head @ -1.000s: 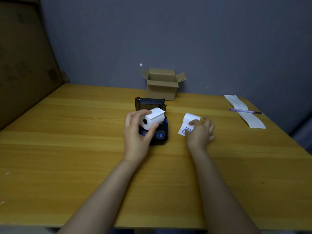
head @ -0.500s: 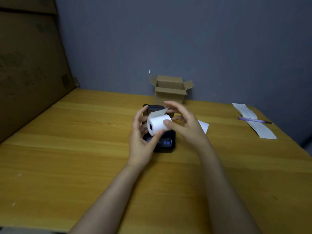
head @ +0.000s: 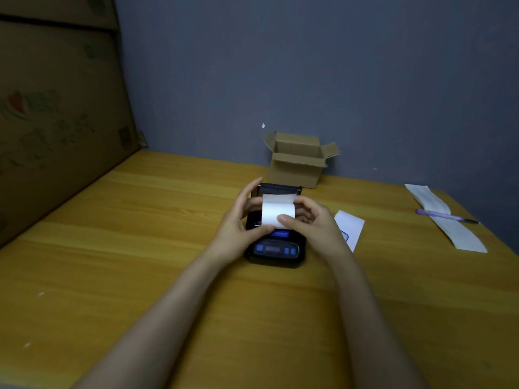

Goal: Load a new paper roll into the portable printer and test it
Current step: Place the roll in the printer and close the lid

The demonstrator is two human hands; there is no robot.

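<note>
Paper roll: white, held over the open bay of the printer, loose end lying back toward the raised lid. Left hand: grip closed on the roll's left end, thumb under the front edge. Right hand: grip closed on the right end, thumb across the roll's front. Both hands hid the bay and the printer's sides; whether the roll sat in the bay could not be told. Printer: black, blue buttons facing the person, on the wooden bench. Cardboard box: open, flaps up, just behind the lid, against the wall. Paper slip: blue mark, just right of the right hand. Long paper strip: far right, purple pen lying across it
</note>
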